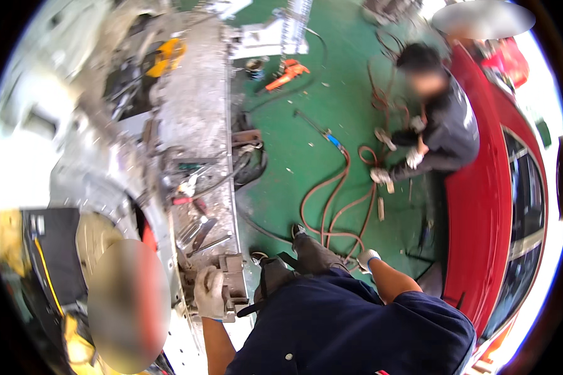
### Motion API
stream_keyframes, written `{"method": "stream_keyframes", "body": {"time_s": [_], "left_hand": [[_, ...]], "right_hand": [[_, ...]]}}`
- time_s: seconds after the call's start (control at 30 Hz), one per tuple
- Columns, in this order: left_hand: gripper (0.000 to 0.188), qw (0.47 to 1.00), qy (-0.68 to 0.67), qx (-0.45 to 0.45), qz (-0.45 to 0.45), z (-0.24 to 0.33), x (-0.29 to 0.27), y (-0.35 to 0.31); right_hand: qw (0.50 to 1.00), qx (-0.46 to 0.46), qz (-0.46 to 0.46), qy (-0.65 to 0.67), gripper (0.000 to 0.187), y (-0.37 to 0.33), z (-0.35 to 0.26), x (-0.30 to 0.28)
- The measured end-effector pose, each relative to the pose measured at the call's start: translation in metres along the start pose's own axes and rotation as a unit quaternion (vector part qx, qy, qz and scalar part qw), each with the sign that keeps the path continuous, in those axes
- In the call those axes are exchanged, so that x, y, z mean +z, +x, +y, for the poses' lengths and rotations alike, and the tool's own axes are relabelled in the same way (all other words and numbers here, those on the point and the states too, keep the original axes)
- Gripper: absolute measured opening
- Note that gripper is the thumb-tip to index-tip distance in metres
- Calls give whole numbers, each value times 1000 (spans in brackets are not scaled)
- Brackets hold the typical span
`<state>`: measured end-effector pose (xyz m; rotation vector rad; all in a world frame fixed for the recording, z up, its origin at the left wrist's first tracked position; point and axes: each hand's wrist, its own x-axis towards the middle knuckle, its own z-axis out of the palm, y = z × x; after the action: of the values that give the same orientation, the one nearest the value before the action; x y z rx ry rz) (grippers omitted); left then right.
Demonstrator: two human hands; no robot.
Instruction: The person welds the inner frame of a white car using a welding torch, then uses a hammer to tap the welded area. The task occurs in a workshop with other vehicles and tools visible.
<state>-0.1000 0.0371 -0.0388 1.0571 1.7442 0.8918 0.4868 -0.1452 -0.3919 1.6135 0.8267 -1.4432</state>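
My left hand (209,292), in a whitish work glove, lies on a heavy grey-brown metal clamp block (234,275) at the near end of the long metal bench. Its fingers look curled against the block. My right hand (367,259), also gloved, hangs low beside my right leg; its fingers are too small and unclear to read. Just beyond the clamp block, a metal rod (209,245) and several hand tools lie on the bench. Past my right hand, reddish-brown hoses (331,206) loop over the floor, joined to a torch with a blue part (333,140).
A stripped car body stands along the left side of the bench (194,94). On the green floor (281,119) lies an orange power tool (286,75). A co-worker in dark clothes (450,131) crouches beside a red car (478,237) on the right.
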Motion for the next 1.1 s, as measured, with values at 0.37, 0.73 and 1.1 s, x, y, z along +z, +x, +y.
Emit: {"method": "stream_keyframes", "body": {"time_s": [0.37,0.73,1.1], "left_hand": [[57,937,314,-119,-91,-33,41,2],[46,984,80,-157,-31,-184,26,49],[14,945,40,-316,70,-221,124,-105]], "right_hand": [[902,-300,302,76,17,-3,-48,-5],[912,-256,313,-70,6,2,-12,-62],[972,-107,206,29,28,50,24,-253]]}}
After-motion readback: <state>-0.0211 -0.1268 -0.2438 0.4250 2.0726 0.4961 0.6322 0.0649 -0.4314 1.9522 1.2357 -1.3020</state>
